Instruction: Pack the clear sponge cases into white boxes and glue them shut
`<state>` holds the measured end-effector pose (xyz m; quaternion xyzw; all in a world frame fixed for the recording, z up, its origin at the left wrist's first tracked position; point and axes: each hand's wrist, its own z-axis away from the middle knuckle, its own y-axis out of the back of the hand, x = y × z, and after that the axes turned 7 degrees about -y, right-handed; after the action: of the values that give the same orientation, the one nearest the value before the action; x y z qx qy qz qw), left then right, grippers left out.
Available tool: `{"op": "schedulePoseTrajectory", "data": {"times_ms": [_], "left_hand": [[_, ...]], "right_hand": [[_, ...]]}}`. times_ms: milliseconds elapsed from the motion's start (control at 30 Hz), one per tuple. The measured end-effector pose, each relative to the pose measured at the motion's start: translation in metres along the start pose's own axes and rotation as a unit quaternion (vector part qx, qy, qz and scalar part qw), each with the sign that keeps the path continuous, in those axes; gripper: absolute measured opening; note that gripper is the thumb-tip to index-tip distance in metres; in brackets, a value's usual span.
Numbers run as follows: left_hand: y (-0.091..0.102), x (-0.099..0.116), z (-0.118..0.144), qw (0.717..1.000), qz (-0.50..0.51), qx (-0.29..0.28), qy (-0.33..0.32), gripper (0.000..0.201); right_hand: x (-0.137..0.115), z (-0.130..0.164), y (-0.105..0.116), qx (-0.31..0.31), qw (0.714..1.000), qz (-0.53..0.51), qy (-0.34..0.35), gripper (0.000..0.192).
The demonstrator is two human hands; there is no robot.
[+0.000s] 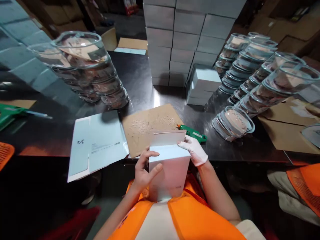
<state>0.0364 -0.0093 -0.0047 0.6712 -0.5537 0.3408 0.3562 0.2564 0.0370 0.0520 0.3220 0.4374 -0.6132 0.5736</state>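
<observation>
No legible text on flat carton

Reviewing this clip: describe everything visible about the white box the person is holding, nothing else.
The white box is a plain, matte carton that looks like cardboard, pale and slightly bluish. It is assembled and held upright in front of the person's chest, just off the near table edge. Its top flap stands open, tilted up and back. The bare left hand grips its left side with fingers across the front face, and the white-gloved right hand holds the upper right corner by the flap. Faint small print shows near its lower right.
</observation>
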Motion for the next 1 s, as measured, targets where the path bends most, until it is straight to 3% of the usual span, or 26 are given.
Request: {"op": "schedulePoseTrajectory", "data": {"times_ms": [100, 200, 267, 367, 500, 633, 700, 767, 833, 900, 933, 1000], "left_hand": [[-0.002, -0.007, 0.003, 0.999, 0.026, 0.031, 0.025, 0.041], [0.000, -0.012, 0.001, 0.993, 0.096, 0.062, 0.033, 0.067], [0.003, -0.015, -0.002, 0.993, 0.105, 0.051, 0.031, 0.064], [0.006, -0.016, -0.005, 0.997, 0.069, 0.020, 0.029, 0.036], [0.004, -0.013, -0.004, 0.998, 0.058, 0.017, 0.036, 0.032], [0.003, -0.010, -0.006, 0.996, 0.062, 0.022, 0.053, 0.029], [0.007, -0.009, -0.011, 0.995, 0.061, 0.036, 0.064, 0.026], [0.014, -0.010, -0.017, 0.988, 0.063, 0.111, 0.083, 0.023], [0.018, -0.013, -0.022, 0.963, 0.087, 0.231, 0.112, 0.026], [0.016, -0.018, -0.022, 0.930, 0.127, 0.316, 0.139, 0.033], [0.012, -0.021, -0.021, 0.923, 0.145, 0.324, 0.150, 0.035], [0.005, -0.024, -0.014, 0.940, 0.132, 0.277, 0.150, 0.037]], "right_hand": [[0.009, -0.002, 0.004, 0.013, 0.998, 0.001, 0.054, 0.045], [0.012, 0.006, 0.016, -0.091, 0.982, 0.073, 0.151, 0.067], [0.011, 0.012, 0.022, -0.151, 0.958, 0.134, 0.206, 0.072], [0.010, 0.015, 0.024, -0.141, 0.926, 0.219, 0.274, 0.050], [0.013, 0.011, 0.019, -0.139, 0.904, 0.258, 0.312, 0.024], [0.019, 0.009, 0.022, -0.114, 0.918, 0.244, 0.292, 0.030], [0.025, 0.014, 0.030, -0.052, 0.943, 0.210, 0.251, 0.053], [0.031, 0.027, 0.041, 0.024, 0.967, 0.171, 0.189, 0.072], [0.038, 0.046, 0.046, 0.018, 0.981, 0.160, 0.104, 0.062], [0.042, 0.066, 0.042, -0.055, 0.983, 0.173, 0.026, 0.047], [0.042, 0.074, 0.037, -0.072, 0.983, 0.171, 0.004, 0.043], [0.036, 0.085, 0.028, 0.003, 0.987, 0.161, 0.015, 0.037]]}}
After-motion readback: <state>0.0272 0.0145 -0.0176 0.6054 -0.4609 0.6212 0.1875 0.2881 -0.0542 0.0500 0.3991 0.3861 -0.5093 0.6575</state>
